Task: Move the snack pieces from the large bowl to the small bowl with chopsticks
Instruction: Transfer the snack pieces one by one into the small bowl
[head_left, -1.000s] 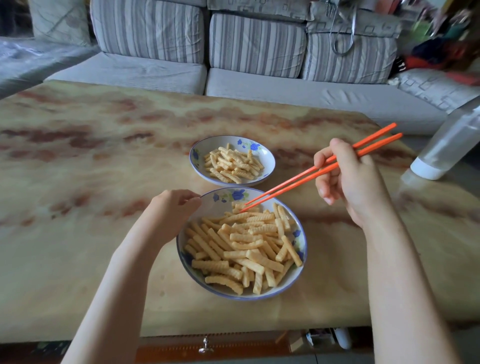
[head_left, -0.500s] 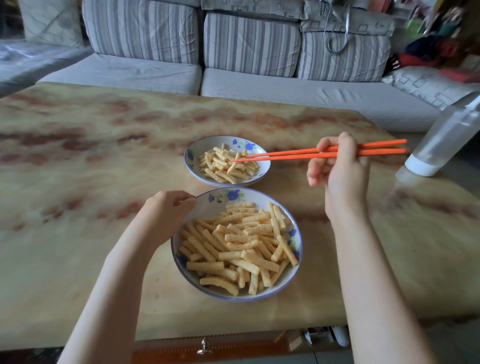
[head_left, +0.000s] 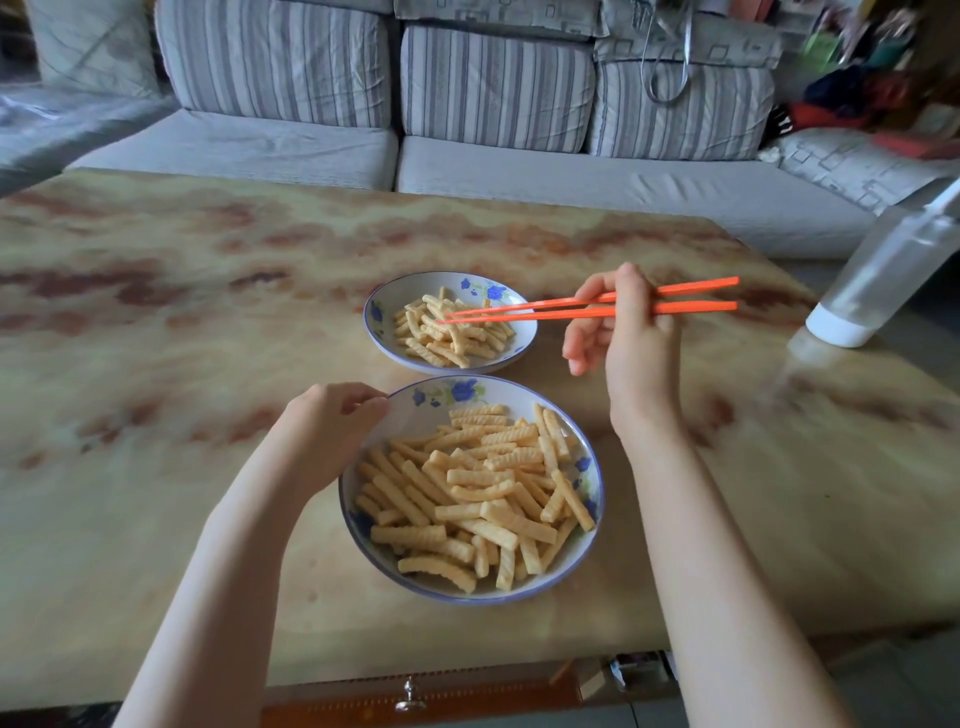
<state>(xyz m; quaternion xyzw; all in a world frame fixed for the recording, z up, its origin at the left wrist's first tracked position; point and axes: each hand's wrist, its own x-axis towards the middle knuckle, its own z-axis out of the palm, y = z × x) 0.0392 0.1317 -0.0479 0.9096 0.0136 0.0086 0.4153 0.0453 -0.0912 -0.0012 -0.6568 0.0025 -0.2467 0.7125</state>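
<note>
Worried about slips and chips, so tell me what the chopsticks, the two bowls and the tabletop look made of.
The chopsticks: probably plastic, matte, uniform orange, squared ends. The small bowl and large bowl: likely glazed ceramic, glossy white with blue flowers, blue rims. The table: looks like polished marble or a printed imitation; veined, reflective.

Left grip (head_left: 332, 426), right grip (head_left: 631, 332), both curled

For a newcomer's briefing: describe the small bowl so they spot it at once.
On the marbled table before the striped sofa stand two blue-flowered bowls of crinkle-cut snack sticks. The small bowl is the farther one, beneath the orange chopsticks. It is smaller and less full than the large bowl the left hand holds.
</note>
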